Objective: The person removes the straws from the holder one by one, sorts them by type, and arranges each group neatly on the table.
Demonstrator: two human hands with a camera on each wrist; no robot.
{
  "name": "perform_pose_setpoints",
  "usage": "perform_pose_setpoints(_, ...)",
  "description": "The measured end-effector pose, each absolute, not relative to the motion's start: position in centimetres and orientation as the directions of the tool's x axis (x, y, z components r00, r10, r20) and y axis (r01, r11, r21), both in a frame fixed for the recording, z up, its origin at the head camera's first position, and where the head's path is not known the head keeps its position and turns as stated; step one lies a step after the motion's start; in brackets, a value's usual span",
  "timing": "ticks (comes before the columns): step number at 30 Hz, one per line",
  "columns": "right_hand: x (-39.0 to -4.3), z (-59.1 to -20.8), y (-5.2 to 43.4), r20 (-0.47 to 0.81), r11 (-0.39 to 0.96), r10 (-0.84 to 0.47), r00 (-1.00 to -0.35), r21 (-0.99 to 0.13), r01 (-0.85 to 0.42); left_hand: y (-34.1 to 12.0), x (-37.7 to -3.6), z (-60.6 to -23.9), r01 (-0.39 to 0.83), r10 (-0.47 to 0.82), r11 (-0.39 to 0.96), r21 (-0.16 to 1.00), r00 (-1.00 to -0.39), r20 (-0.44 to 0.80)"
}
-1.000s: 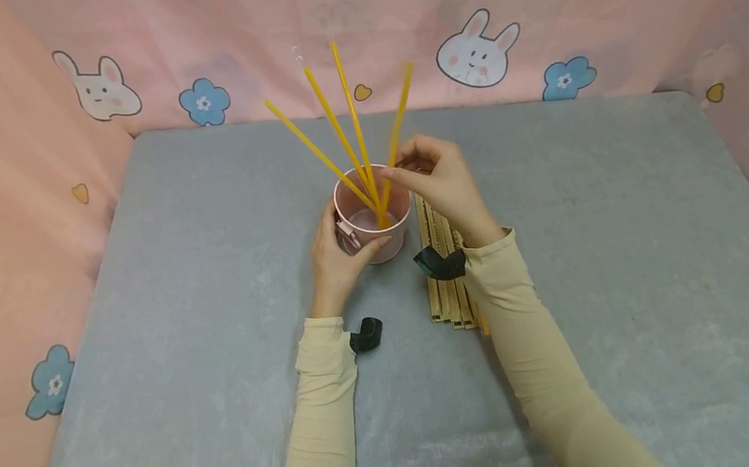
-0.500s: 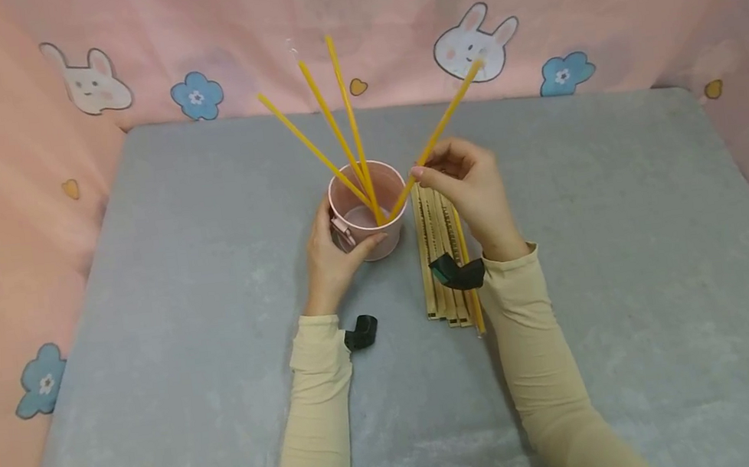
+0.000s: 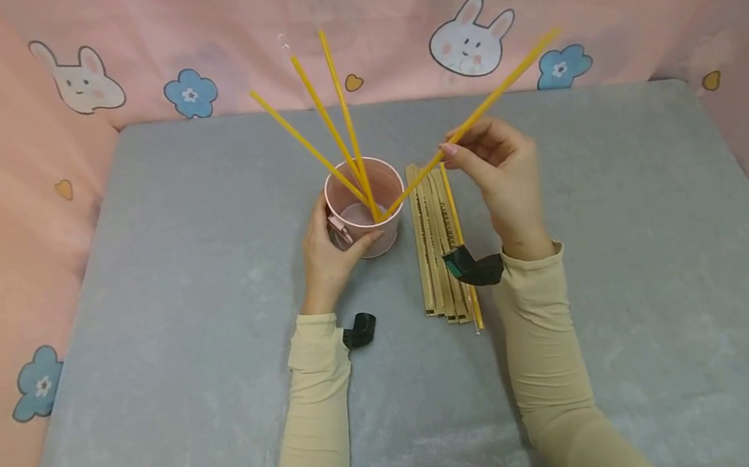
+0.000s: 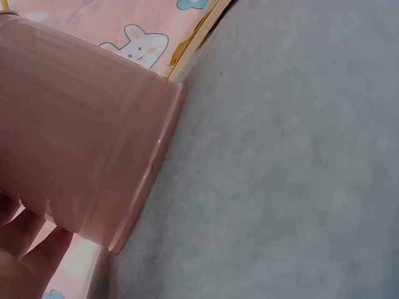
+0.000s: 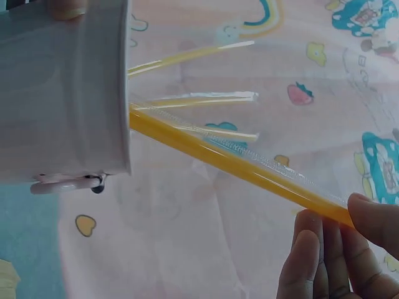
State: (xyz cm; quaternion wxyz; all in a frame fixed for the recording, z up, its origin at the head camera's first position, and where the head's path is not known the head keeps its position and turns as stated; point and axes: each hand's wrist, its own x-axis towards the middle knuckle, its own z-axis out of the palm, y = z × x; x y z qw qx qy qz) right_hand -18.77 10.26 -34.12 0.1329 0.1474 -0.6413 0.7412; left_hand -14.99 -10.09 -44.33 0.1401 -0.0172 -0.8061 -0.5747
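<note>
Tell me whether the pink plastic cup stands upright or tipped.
Upright: the pink plastic cup sits base-down on the grey cloth, left hand gripping it.

Pale yellow long sleeves point(image 3: 319, 417); black wrist cameras point(image 3: 474, 267); bare hands.

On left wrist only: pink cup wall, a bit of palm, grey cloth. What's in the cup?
Observer: Four yellow straws stand in the pink cup; three lean toward the back.
Operator: And the fourth?
Observer: The right hand pinches it; it leans over the rim to the right.
Operator: Left hand on the cup?
Observer: Yes, the left hand grips its near side.
Operator: Anything else nearby?
Observer: A row of wrapped straws lies flat just right of the cup.
</note>
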Motion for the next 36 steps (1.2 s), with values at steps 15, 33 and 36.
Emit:
perform_pose_setpoints(15,-18.6,-33.4,11.8,0.434,-0.206,0.098,-0.896,-0.872,-0.444,-10.1,-14.9,-44.4,0.203,-0.128,0.331,0.922,-0.958,0.256)
perform_pose_setpoints(33,-18.0,-32.3,12.6,0.444,-0.254,0.167,-0.88,-0.843,-0.474,-10.1,-14.9,-44.3,0.194,-0.128,0.332,0.923,-0.96,0.248)
perform_pose_setpoints(36,-17.8,-32.1,12.7,0.433,-0.268,0.183,-0.883,-0.842,-0.468,-10.1,-15.0,-44.3,0.194,-0.126,0.334,0.923,-0.961,0.247)
